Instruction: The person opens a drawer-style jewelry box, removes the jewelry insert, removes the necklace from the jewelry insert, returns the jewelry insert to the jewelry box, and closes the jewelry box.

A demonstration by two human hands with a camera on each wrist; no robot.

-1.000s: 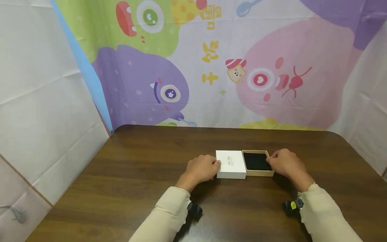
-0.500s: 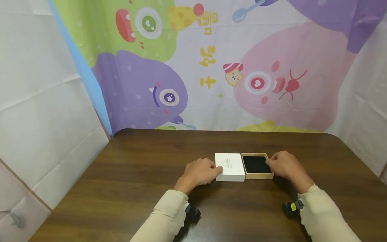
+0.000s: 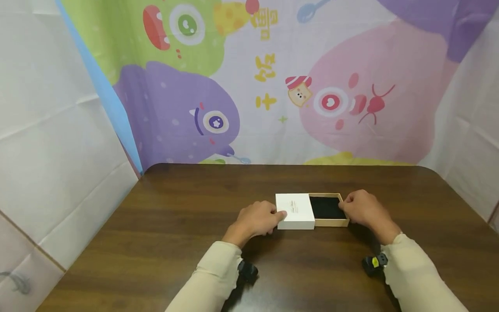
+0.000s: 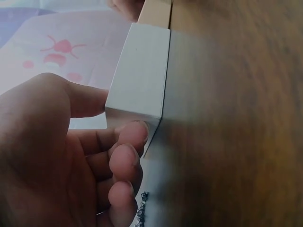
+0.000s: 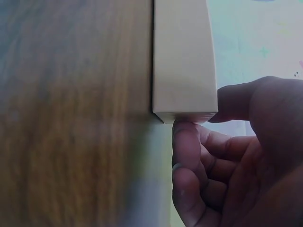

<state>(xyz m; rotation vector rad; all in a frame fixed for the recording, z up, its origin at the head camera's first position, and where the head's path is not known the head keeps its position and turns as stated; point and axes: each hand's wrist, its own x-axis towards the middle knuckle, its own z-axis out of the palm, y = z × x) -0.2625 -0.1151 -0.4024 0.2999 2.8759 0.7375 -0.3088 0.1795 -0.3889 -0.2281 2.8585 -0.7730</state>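
Note:
A white box sleeve [image 3: 295,209] with small printing on top lies on the table. Its right end meets a tan box drawer [image 3: 332,222] lined with black material [image 3: 325,208]. My left hand [image 3: 255,218] grips the sleeve's left end. In the left wrist view its thumb is at the sleeve's upper edge, and fingertips [image 4: 134,133] touch the end face. My right hand [image 3: 366,211] pinches the drawer's right end wall. In the right wrist view, fingers [image 5: 186,144] lie against that wall's outside and the thumb is at its rim. The overlap inside the sleeve is hidden.
Box and hands are on a brown wood-grain table [image 3: 195,195]. Behind it hangs a cartoon-print cloth [image 3: 269,143]. A white sheet [image 3: 58,108] covers the left side. Black wrist cameras [image 3: 248,272] sit under both cuffs.
The drawer has shifted slightly left toward the sleeve, and a bit less of it shows. Between the earlier frames my left thumb moved onto the sleeve's top. The head view shifted a little.

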